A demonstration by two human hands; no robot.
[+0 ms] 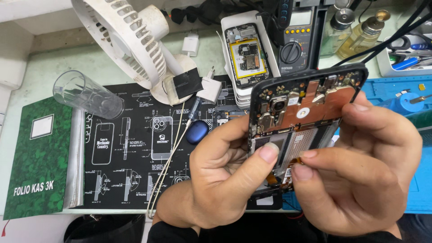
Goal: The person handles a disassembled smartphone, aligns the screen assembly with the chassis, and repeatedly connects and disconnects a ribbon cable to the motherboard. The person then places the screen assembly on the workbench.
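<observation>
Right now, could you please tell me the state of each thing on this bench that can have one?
Opened phone: back cover off, circuit boards exposed, held up in both hands.
Left hand: gripping the phone's lower left edge.
Right hand: pinching an orange flex cable.
Second phone: open, lying in a white tray.
Drinking glass: empty, on its side.
Desk fan: tilted; whether running, unclear.
Green ledger: closed.

Two bare hands (225,180), short nails, black sleeves (180,231).
</observation>
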